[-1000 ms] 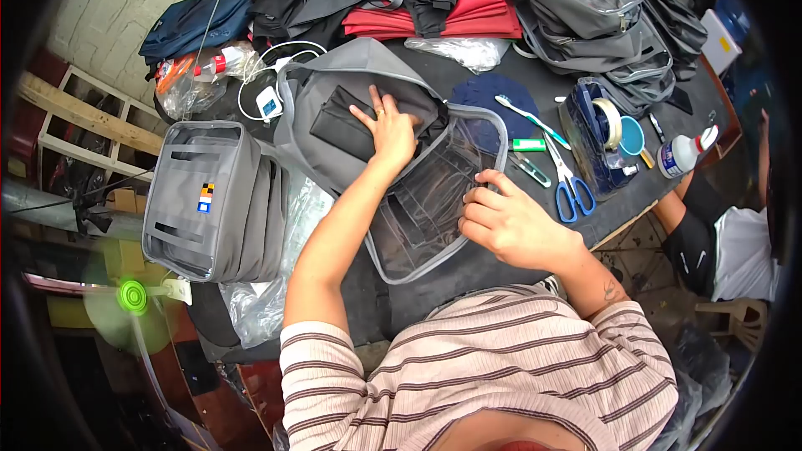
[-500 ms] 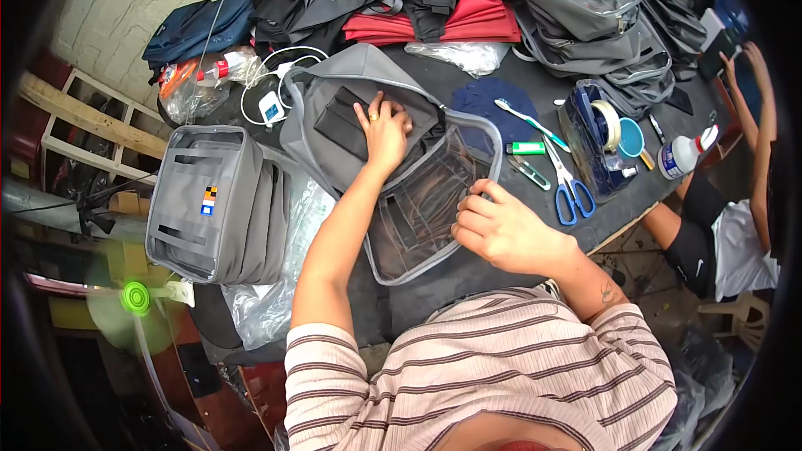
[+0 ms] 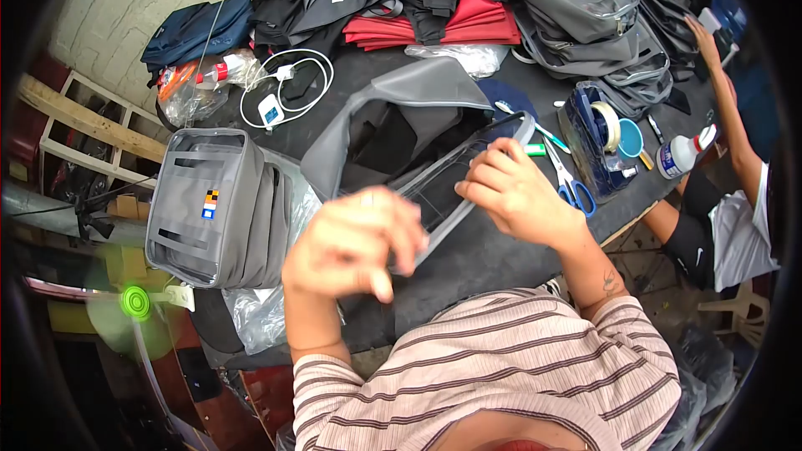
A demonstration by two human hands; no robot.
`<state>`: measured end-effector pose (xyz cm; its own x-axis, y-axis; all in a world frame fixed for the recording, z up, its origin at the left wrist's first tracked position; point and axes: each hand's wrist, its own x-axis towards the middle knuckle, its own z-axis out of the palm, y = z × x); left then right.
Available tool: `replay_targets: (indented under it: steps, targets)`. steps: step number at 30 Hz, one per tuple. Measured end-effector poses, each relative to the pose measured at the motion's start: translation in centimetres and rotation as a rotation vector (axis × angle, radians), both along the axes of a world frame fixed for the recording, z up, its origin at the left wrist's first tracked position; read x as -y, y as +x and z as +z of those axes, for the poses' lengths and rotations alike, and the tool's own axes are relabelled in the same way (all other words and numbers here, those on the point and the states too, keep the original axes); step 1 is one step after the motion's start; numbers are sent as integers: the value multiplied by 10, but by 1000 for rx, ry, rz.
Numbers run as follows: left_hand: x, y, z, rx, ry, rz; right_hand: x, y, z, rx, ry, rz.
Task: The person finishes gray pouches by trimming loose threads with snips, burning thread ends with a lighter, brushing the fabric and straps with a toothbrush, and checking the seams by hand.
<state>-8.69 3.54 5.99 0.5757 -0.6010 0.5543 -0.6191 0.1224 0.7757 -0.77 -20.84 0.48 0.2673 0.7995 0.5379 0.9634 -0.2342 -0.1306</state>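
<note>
An opened grey bag with a clear panel edged in grey piping lies on the black table in front of me. My right hand pinches the piped edge of that clear panel at its right side. Blurred by motion, my left hand is raised at the near left edge of the bag, fingers curved and apart, with nothing visible in them. Inside the bag the dark lining shows in part. Finished-looking grey bags with a small flag patch stand stacked at the left.
Scissors, a toothbrush, a tape dispenser, a blue cup and a white bottle lie to the right. Grey bags and red fabric fill the back. A fan is at left; another person is at right.
My left hand has come out of the bag and moved toward me. The bag has shifted right and its clear panel has lifted and folded up. The other person's arms have moved.
</note>
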Motion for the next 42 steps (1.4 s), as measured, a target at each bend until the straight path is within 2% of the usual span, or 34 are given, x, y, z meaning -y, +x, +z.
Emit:
replay_targets:
  steps: [1,3,5,7,9,10,12,13,14,16,22,24,25,26,27,28,30,31,32,33,35,36,37,38,39,40,41,42]
  targets:
    - [3,-10,1,87,55,10,-2,4,1,-1,16,-5]
    - [10,-25,7,45,308,162,-7,12,0,11,51,-14]
    - [17,-34,8,13,668,486,-11,21,3,12,103,-67]
    - [14,-36,-7,-95,632,734,-15,39,2,-18,172,-108]
    - [5,-31,-19,-147,461,1067,-16,62,1,-121,228,-108]
    - [-4,-25,-29,-203,288,1169,-15,73,2,-134,278,-102]
    - [-18,-17,-40,-188,305,1301,-12,95,-2,-150,341,-166]
    - [-25,-13,-48,-211,151,1299,-9,105,-4,-274,357,-171]
    - [-28,-11,-52,-260,-48,1229,-9,118,-17,-582,526,-56]
    - [-28,-5,-58,-278,-370,1105,-8,130,-27,-1021,690,63]
    - [-30,9,-91,-212,-646,1024,-24,131,-44,-1143,886,222]
    - [-29,12,-94,-165,-635,1081,-31,133,-48,-1160,933,284]
    - [-30,10,-92,-186,-694,1002,-36,131,-46,-1176,971,258]
    - [-29,9,-89,-206,-752,921,-39,129,-42,-1168,928,270]
    - [-26,6,-83,-216,-724,977,-41,126,-35,-1161,885,280]
    - [-29,5,-84,-238,-734,924,-46,124,-25,-1087,857,266]
    - [-28,0,-81,-316,-752,837,-45,129,-15,-1119,840,268]
    - [-31,-5,-80,-443,-574,835,-46,126,-4,-1153,819,272]
    - [-32,-9,-82,-593,-419,763,-49,120,6,-1144,861,170]
    - [-38,-10,-86,-699,-205,573,-57,114,18,-1010,880,186]
    - [-30,-4,-87,-934,30,302,-73,96,42,-716,858,198]
    - [-26,3,-106,-812,64,396,-80,81,57,-569,800,256]
    - [-6,5,-83,-705,29,551,-88,64,66,-398,768,220]
    - [-11,19,-76,-776,140,588,-103,56,70,-91,762,334]
    - [-11,26,-87,-601,-95,570,-105,33,81,23,549,321]
    - [-8,55,-87,-430,-385,315,-118,17,74,176,465,400]
    - [23,47,-41,-733,-301,288,-135,-2,68,119,460,437]
    - [15,57,-70,-674,-176,572,-138,-10,68,138,309,535]
